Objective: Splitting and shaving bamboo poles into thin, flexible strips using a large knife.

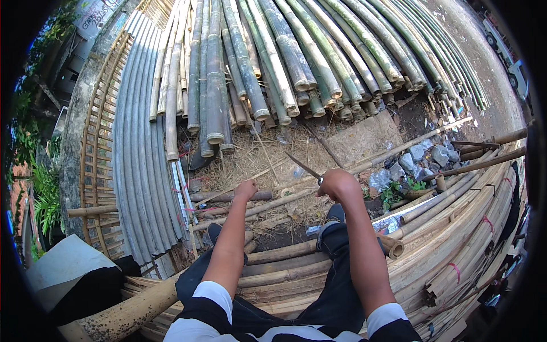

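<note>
Where a corrugated sheet (139, 142) lies along the left side, its edge could scrape a leg if the person shifted carelessly that way. Next comes the left shoe (214, 232), close to loose bamboo lengths; round poles may roll if weight lands on them, spoiling the balance. The left hand (246, 189) is held out with its fingers apparently curled; whether it grips the thin strip (272, 168) beside it cannot be told. Ahead, the stacked poles (215, 85) end in open mouths, which could catch a knuckle during a hurried reach. The knife (305, 166) is in the right hand (339, 185), closed firmly round its handle, with the blade angling forward and leftward above the littered ground. Should the left hand stray into its path, a cut seems likely. A slackened grip could drop it near the right shoe (336, 213). Farther right, broken stones (440, 155) would make poor footing.
</note>
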A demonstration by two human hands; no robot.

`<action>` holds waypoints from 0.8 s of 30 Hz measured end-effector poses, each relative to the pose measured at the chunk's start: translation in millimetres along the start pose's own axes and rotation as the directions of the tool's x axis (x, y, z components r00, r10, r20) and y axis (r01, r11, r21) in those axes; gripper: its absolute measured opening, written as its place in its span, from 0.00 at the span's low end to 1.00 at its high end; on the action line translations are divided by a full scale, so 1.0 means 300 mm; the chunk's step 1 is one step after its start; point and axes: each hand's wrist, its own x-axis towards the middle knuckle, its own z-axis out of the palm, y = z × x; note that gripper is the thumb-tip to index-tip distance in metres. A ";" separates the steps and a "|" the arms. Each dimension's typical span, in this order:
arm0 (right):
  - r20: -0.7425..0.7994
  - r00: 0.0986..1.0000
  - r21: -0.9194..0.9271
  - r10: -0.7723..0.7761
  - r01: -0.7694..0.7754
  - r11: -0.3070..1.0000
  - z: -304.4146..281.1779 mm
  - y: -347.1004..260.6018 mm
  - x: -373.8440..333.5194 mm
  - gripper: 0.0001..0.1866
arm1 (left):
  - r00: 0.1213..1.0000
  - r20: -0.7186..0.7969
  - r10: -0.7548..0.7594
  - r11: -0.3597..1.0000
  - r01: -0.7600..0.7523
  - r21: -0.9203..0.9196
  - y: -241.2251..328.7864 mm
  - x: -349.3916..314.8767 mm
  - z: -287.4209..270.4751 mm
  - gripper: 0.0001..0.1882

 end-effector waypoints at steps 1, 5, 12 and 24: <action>0.039 0.999 -0.026 0.002 -0.001 1.000 0.000 -0.023 -0.007 0.23 | 1.000 -0.003 -0.016 1.000 0.016 -0.003 -0.027 -0.028 0.016 0.19; 0.100 0.995 -0.072 0.009 -0.002 0.997 0.029 -0.023 0.022 0.22 | 0.998 0.060 -0.016 0.977 0.028 -0.214 -0.006 -0.166 0.108 0.16; 0.034 0.997 0.016 -0.067 0.066 0.998 0.053 -0.102 0.042 0.23 | 0.993 0.117 0.008 0.354 0.107 -0.929 -0.087 -0.344 0.202 0.07; -0.113 0.983 0.151 -0.142 0.158 0.976 0.035 -0.040 0.004 0.22 | 0.232 -0.951 0.204 0.835 -0.548 0.046 0.020 -1.585 -0.416 0.11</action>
